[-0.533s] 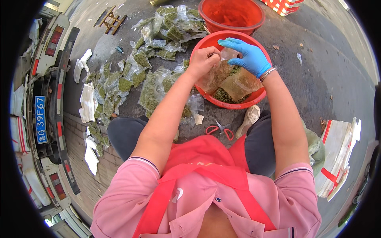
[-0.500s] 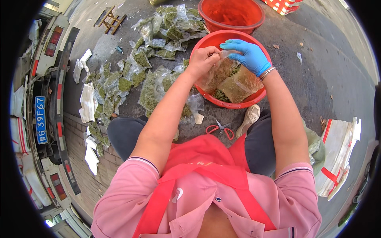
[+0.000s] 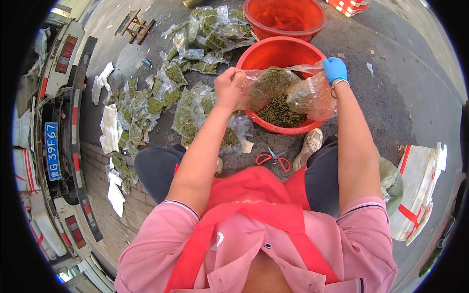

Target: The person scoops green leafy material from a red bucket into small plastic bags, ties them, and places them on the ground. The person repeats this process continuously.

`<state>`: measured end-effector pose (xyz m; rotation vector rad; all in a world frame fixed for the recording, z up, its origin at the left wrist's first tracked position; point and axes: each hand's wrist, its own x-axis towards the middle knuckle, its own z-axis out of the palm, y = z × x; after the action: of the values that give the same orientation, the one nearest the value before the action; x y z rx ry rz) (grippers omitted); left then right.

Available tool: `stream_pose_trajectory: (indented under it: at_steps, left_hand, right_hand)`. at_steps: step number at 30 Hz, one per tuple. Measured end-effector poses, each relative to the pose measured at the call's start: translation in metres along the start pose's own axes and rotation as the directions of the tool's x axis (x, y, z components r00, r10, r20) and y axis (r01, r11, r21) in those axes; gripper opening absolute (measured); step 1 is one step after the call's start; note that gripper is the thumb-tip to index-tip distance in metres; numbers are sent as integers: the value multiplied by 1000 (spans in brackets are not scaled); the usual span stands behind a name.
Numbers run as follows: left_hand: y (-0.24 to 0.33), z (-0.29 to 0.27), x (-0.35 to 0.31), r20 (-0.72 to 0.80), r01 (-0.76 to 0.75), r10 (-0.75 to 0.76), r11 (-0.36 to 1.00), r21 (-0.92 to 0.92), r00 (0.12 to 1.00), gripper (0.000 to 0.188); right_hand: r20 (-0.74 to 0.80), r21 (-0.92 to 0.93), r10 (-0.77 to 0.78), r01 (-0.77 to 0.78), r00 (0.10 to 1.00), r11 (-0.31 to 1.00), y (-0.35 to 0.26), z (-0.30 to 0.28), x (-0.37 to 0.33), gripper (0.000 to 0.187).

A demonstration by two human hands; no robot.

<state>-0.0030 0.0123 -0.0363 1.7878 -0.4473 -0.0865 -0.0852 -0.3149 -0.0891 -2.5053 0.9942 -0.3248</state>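
Over a red tub (image 3: 273, 49) my two hands pull a clear plastic bag (image 3: 310, 100) wide between them. My left hand (image 3: 229, 89), bare, is closed on its left edge. On the other side, my right hand (image 3: 335, 71), in a blue glove, is closed on the right edge. A clump of small green pieces (image 3: 268, 87) shows through the plastic on the left. Beneath the bag, a heap of loose green pieces (image 3: 281, 113) lies in the tub. What exactly the green stuff is, I cannot tell.
A second red tub (image 3: 288, 19) stands just behind. Many plastic bags with green remnants (image 3: 190, 107) litter the ground to the left. Red-handled scissors (image 3: 273, 158) lie by my shoe (image 3: 309, 146). A small wooden stool (image 3: 138, 27), white foam box (image 3: 419, 190) and parked vehicle (image 3: 63, 132) surround me.
My hands have moved apart, the right one outward to the right and the left slightly left. The bag is now stretched open between them, and more loose green pieces show in the tub.
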Motion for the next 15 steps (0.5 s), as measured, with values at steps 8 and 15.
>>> stream_pose_trajectory:
  at_steps: [8,15]
  left_hand:
    - [-23,-29,10,-33,135,-137,990,-51,990,16]
    - [-19,24,16,33,132,-130,989,-69,991,23]
  right_hand:
    - [36,-325,78,-62,996,944,102,-18,38,45]
    - [125,852,119,-168,985,496,38,-36,24,24]
